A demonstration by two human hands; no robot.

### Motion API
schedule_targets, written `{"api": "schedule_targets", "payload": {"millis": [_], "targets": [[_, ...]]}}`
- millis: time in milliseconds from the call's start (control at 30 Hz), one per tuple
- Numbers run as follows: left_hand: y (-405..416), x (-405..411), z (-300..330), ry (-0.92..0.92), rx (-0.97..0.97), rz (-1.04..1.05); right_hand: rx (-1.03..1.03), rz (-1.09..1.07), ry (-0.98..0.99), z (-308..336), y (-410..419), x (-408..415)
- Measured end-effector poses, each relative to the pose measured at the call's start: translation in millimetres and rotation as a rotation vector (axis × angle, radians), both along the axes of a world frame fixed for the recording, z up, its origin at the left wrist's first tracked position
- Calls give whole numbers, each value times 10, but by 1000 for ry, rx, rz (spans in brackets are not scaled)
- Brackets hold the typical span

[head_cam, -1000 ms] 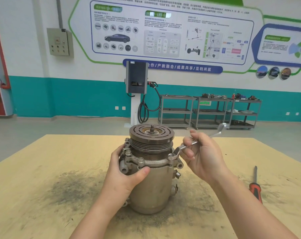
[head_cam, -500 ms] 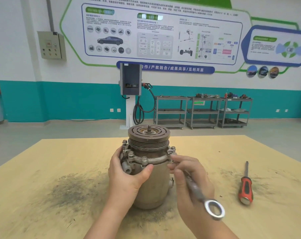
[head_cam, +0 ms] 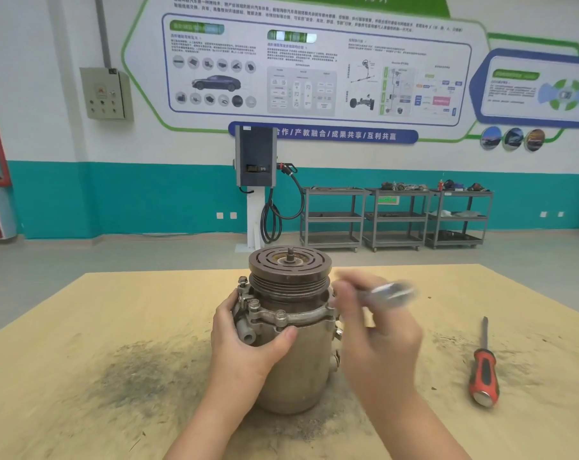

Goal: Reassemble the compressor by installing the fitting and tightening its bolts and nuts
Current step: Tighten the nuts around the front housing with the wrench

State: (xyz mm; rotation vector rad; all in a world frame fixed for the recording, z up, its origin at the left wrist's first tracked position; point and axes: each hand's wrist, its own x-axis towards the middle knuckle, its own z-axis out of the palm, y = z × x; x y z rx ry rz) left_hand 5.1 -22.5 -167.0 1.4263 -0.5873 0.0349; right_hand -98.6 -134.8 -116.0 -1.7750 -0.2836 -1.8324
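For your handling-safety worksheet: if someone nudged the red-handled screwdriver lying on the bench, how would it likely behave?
The screwdriver would probably roll, since its handle looks rounded and it lies flat on the wooden bench. It likely stays rigid, given the straight metal shaft. The gritty dust beneath might slow it slightly.

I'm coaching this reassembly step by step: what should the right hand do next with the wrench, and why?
Probably seat the wrench on a flange bolt on the right side. The right hand holds it, blurred, beside the pulley, seemingly on no bolt, while the left hand steadies the compressor.
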Motion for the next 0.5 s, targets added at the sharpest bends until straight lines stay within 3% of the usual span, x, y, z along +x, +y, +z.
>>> {"api": "schedule_targets", "payload": {"millis": [100, 167, 400, 500], "targets": [[23, 5, 59, 25, 9, -57, 507, 305, -19, 32, -108, -40], [29, 17, 77, 42, 13, -73, 731, 410, 14, 46, -202, -36], [130, 203, 118, 72, 123, -213, 1042, 747, 114, 76, -411, 12], [127, 242, 102, 77, 139, -225, 1046, 782, 128, 25, -432, 45]]}}
